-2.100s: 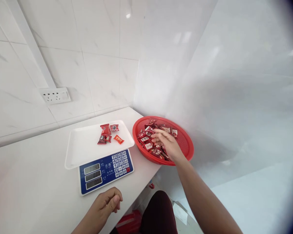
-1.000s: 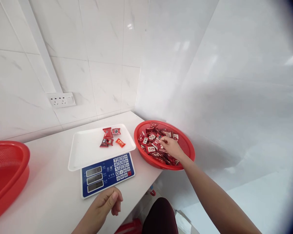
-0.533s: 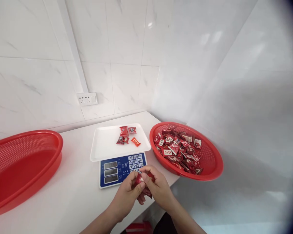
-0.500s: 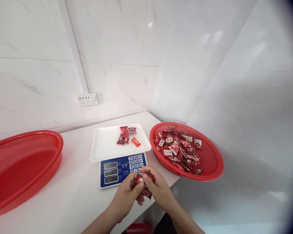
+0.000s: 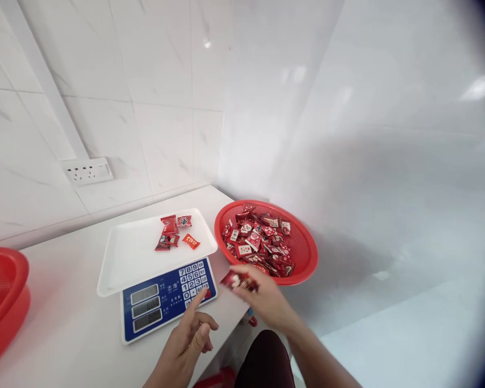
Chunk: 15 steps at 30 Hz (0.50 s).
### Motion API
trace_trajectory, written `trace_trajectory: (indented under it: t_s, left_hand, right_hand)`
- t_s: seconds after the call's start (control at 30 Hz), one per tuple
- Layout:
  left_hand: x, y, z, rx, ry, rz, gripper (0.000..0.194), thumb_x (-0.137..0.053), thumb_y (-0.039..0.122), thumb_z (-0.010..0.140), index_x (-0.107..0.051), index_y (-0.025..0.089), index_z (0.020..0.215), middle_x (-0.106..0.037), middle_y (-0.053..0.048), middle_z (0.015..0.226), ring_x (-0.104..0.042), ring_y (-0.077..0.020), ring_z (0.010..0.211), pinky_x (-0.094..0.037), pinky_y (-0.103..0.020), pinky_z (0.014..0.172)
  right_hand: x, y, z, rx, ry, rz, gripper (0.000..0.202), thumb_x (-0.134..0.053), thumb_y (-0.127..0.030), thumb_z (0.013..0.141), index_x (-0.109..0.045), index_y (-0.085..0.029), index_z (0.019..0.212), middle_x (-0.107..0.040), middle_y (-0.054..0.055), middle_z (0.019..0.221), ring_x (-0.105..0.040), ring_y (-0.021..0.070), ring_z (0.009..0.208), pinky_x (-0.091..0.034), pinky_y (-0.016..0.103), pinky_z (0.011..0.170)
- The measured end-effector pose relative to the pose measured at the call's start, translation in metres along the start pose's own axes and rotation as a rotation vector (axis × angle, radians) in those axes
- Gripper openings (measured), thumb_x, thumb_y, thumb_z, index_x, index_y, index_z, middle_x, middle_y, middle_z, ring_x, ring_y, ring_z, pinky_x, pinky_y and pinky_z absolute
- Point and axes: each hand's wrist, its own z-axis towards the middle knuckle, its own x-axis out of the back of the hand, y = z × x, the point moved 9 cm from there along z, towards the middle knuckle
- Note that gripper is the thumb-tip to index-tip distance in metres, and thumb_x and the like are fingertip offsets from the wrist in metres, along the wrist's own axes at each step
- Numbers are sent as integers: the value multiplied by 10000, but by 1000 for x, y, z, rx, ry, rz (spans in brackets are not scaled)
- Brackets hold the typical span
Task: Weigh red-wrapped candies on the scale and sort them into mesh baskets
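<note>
Between the fingers and thumb of my right hand is a red wrapped candy, slightly blurred; whether more than one is held I cannot tell. This hand is just in front of the red basket, which holds a heap of red wrapped candies. My left hand is open and holds nothing, its index finger stretched toward the keypad of the blue and white scale. On the scale's white tray lie several small wrapped candies, one of them orange-red.
Another red basket stands at the left edge, cut off by the frame. A white table bears the scale. Tiled wall with a socket rises behind. A red object shows below the table edge.
My hands have parted. The left has let go and opened, while the right has carried the candy toward the full basket. The view has swung to the right.
</note>
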Motion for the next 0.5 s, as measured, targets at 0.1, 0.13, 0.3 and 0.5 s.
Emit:
trace_trajectory:
  t_s: [0.1, 0.13, 0.3, 0.5]
  left_hand:
    - [3, -16, -1, 23, 6, 35, 530, -414, 571, 831, -471, 239, 1240, -597, -13, 795, -520, -149, 625, -438, -279, 630]
    - [3, -24, 0, 39, -10, 52, 512, -408, 579, 828, -512, 230, 1189, -594, -13, 777, -520, -149, 621, -436, -273, 622]
    - [-6, -70, 8, 118, -129, 149, 538, -397, 638, 792, -562, 200, 1057, -563, -11, 738, -509, -147, 604, -429, -254, 586]
    - [-8, -73, 8, 57, -141, 336, 416, -415, 542, 824, -595, 204, 984, -534, -1, 688, -466, -146, 594, -386, -240, 560]
  right_hand:
    - [69, -5, 17, 29, 187, -311, 361, -530, -295, 802, -547, -231, 1157, -568, 59, 1199, -500, 224, 1123, -368, 390, 965]
    - [83, -4, 24, 32, 188, -433, 367, -513, -264, 809, -540, -227, 1174, -550, 64, 1225, -481, 225, 1148, -354, 392, 981]
    - [73, 25, 63, 7, -114, -813, 497, -572, -221, 767, -501, -210, 1259, -392, 76, 1393, -341, 260, 1277, -302, 388, 1030]
    - [21, 42, 92, 55, -314, -913, 530, -607, -210, 738, -512, -221, 1260, -567, 74, 1244, -512, 248, 1135, -417, 302, 897]
